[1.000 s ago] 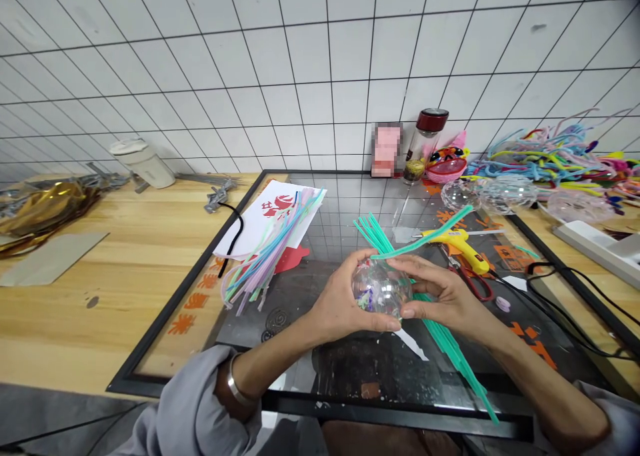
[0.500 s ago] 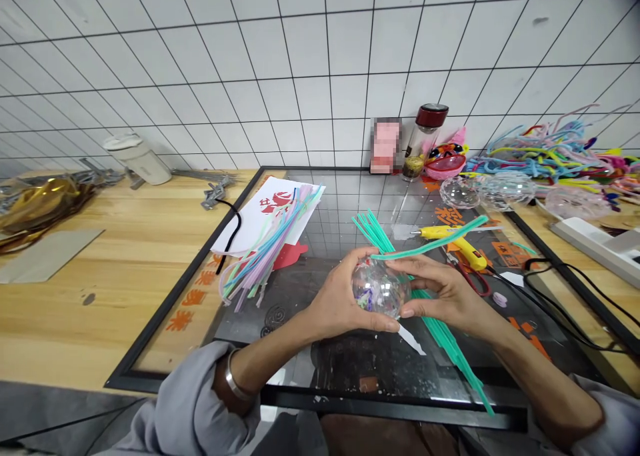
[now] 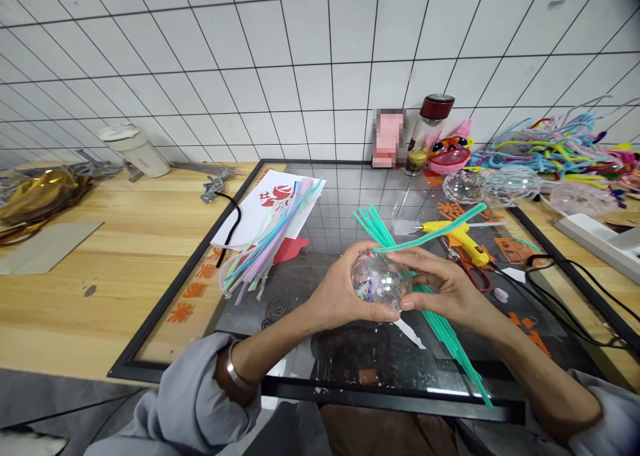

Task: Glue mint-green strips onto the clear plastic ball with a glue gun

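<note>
Your L hand (image 3: 337, 293) & R hand (image 3: 447, 293) hold the clear plastic ball (image 3: 385, 284) betw. them; orange Chinese chars. (image 3: 193, 293) at L, too blurry to read.

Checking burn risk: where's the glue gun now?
Head view, right of centre: the glue gun lies on the glass, beyond the right hand, partly behind a slanting green stem.

The left fingers (image 3: 375, 311) and right fingers (image 3: 416, 263) cover parts of the clear ball (image 3: 387, 284). Coloured marks (image 3: 367, 288) at the ball are too small to identify. Behind the ball, the middle section of the green stems (image 3: 447, 336) is hidden. Beyond the ball, the pink panel (image 3: 389, 138) is blurred. Far left of the ball, the picture's edge cuts off the gold foil (image 3: 47, 196).
</note>
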The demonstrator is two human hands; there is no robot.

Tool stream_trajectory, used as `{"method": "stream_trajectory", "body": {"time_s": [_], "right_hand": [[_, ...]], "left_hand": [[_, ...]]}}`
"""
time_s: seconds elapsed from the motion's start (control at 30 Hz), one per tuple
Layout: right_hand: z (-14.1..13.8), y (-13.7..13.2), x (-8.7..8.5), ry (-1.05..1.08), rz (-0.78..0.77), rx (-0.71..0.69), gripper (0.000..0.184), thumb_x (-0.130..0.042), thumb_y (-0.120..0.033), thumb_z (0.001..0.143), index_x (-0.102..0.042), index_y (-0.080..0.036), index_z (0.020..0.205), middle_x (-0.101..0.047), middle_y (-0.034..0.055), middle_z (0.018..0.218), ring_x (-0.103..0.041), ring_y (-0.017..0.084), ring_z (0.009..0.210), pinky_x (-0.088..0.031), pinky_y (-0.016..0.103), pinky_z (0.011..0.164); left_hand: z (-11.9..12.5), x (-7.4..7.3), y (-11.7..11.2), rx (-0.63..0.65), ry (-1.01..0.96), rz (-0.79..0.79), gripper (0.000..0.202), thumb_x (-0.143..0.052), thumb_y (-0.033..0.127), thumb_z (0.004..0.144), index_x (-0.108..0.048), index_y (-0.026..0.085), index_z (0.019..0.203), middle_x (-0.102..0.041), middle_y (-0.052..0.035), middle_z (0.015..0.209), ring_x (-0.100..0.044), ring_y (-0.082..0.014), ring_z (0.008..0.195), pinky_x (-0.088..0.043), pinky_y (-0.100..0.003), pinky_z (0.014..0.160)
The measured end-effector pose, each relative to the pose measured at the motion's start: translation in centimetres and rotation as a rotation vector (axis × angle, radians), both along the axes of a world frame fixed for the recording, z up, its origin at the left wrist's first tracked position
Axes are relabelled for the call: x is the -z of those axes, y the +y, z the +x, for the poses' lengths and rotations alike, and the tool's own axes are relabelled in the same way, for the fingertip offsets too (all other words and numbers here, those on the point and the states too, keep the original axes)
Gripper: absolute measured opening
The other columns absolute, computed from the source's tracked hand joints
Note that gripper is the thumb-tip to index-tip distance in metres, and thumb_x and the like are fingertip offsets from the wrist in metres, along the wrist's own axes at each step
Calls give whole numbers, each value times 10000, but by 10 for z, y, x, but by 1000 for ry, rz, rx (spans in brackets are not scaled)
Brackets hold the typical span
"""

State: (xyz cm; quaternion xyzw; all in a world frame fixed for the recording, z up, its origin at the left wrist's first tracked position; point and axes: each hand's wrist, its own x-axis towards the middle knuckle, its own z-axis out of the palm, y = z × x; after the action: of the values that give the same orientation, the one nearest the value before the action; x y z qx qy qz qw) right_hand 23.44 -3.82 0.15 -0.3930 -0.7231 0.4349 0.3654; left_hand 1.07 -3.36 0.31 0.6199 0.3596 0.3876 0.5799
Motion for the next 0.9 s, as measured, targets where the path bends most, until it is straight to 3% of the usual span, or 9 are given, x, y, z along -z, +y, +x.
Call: {"method": "stream_trajectory", "body": {"time_s": [0.4,0.57,0.73,0.9], "right_hand": [[-3,-1,0,-33,3,19,575,-820,-433,752,-668,-321,1296,-619,91,1363,-598,290,1233,-600,368,864],[-4,-3,4,18,-28,114,708,-848,-481,698,-622,-317,1348,-647,99,1334,-660,283,1124,-621,398,819],[-4,-4,3,-14,-15,94,681,-811,-481,748,-600,-324,1375,-624,93,1374,-630,292,1196,-594,429,915],[-6,-4,0,-62,92,24,780,-850,-453,711,-550,-349,1424,-579,73,1434,-579,303,1277,-528,468,1034]], "left_hand": [[1,3,1,8,-50,19,855,-921,292,543,-474,201,1266,-634,-89,1222,-629,-277,1127,-494,-410,994],[2,1,-1,-12,-48,-3,848,-915,286,530,-480,199,1253,-621,-95,1220,-636,-278,1092,-507,-411,961],[2,-1,1,-11,-81,-63,838,-910,279,525,-485,204,1243,-631,-86,1202,-642,-273,1079,-509,-401,953],[0,-1,7,-2,-170,-103,849,-932,307,495,-488,183,1208,-617,-106,1222,-621,-295,1130,-487,-412,991]]}}
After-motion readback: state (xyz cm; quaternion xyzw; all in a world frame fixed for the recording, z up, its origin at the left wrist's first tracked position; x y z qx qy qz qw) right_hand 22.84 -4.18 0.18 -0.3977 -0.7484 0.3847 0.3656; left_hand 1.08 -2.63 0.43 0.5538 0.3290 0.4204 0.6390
